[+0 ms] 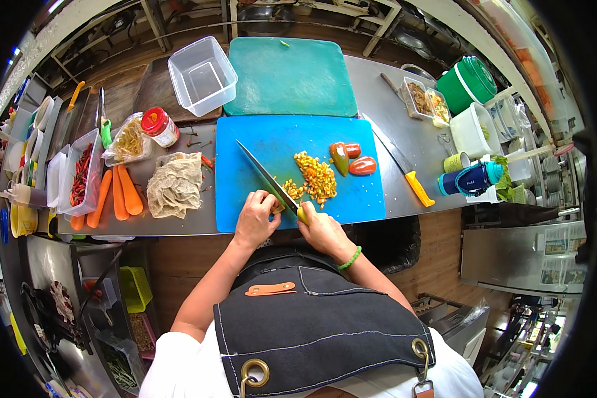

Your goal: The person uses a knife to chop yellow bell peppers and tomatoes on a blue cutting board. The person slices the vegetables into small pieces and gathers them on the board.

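Observation:
My right hand [326, 233] is closed around the yellow handle of a kitchen knife [266, 174]. Its long blade slants up and left across the blue cutting board [245, 139]. Left of the blade, my left hand [256, 216] has its fingers curled on a small yellowish vegetable piece [278, 208], mostly hidden by the fingers. Beyond my hands lies a heap of finely diced yellow-orange vegetable [317, 179], with a smaller pile beside the blade. At the board's right, several red and greenish plum tomato pieces [362, 166] lie together.
A second yellow-handled knife [404, 169] lies right of the board. Behind are a green cutting board [285, 76] and a clear plastic box [202, 76]. Leftward sit a crumpled cloth [174, 186], carrots [127, 192], red chillies [81, 176] and a red-lidded jar [159, 127]. A blue bottle [469, 179] stands right.

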The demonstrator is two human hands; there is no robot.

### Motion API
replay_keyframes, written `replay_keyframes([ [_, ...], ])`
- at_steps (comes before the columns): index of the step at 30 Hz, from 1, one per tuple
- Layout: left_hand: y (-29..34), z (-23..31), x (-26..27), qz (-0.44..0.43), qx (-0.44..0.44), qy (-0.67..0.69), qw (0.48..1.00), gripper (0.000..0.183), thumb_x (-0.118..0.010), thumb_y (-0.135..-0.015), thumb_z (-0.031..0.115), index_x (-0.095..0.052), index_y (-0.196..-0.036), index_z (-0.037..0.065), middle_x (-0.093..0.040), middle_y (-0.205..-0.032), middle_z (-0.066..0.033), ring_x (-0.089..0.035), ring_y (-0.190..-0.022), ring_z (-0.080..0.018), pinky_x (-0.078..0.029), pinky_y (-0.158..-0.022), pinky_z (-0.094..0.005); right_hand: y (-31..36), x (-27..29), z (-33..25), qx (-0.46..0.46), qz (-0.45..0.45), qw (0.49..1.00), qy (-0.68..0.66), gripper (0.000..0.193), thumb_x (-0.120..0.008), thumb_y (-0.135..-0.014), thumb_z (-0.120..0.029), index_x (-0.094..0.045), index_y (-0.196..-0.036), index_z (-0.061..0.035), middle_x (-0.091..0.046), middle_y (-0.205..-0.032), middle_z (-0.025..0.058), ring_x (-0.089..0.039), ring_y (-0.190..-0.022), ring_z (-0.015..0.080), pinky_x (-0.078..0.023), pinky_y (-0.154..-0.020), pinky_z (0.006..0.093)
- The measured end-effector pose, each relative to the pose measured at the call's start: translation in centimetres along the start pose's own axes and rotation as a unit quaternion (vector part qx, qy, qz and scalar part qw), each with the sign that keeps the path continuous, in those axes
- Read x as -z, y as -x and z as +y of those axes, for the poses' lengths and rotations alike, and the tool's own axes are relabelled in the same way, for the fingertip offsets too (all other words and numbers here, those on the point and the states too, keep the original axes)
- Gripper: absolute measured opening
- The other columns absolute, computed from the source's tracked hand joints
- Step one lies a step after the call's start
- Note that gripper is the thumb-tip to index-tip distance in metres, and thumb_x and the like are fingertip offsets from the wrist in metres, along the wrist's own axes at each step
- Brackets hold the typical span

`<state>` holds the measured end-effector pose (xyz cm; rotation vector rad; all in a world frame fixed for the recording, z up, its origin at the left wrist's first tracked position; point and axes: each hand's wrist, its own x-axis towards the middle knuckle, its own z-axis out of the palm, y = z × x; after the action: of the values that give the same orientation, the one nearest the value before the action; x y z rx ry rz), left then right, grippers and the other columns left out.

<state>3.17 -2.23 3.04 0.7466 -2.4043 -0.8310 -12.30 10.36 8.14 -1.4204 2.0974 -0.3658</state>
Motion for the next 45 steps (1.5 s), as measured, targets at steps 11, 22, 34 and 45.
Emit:
replay_keyframes([
  [11,0.2,-0.8,-0.5,0.007,-0.007,-0.014,1.0,0.011,-0.07,-0.073,0.004,-0.063,-0.081,0.001,-0.061,-0.092,-0.0143,-0.06,-0.09,-0.034,-0.051,-0.081,-0.0422,-0.2,-0.3,-1.4,0.016,-0.023,0.998,0.05,0.03,-0.056,-0.097,-0.023,-0.042,-0.115,-0.0033,-0.068,-0.082,0.0277,-0.067,-0.078,0.0492,-0.052,-0.067,0.0595],
  [22,0.3,-0.5,0.2,0.013,0.007,0.003,1.0,0.008,-0.068,-0.075,0.001,-0.063,-0.08,0.0,-0.063,-0.098,-0.0149,-0.061,-0.094,-0.034,-0.052,-0.084,-0.0423,-3.2,-0.1,-3.0,0.021,-0.024,0.999,0.028,0.03,-0.057,-0.096,-0.021,-0.041,-0.113,-0.0036,-0.067,-0.086,0.0294,-0.065,-0.083,0.0518,-0.05,-0.072,0.0616],
  [34,-0.8,-1.3,-0.1,-0.009,-0.03,0.044,0.999,0.008,-0.069,-0.077,0.001,-0.063,-0.082,-0.001,-0.064,-0.097,-0.0135,-0.063,-0.092,-0.032,-0.053,-0.084,-0.0399,-4.4,-0.7,0.1,0.008,0.039,0.999,-0.036,0.031,-0.059,-0.096,-0.021,-0.041,-0.114,-0.0032,-0.066,-0.087,0.0321,-0.063,-0.086,0.0526,-0.049,-0.073,0.0595],
  [45,-2.1,-0.5,0.1,0.013,-0.061,-0.057,0.996,0.013,-0.069,-0.075,0.004,-0.061,-0.084,0.001,-0.06,-0.091,-0.0175,-0.059,-0.092,-0.0362,-0.05,-0.084,-0.0443,-1.6,0.9,-1.7,0.007,0.009,1.0,0.025,0.028,-0.056,-0.096,-0.023,-0.041,-0.113,-0.0059,-0.068,-0.085,0.0288,-0.066,-0.082,0.0507,-0.052,-0.071,0.0602],
])
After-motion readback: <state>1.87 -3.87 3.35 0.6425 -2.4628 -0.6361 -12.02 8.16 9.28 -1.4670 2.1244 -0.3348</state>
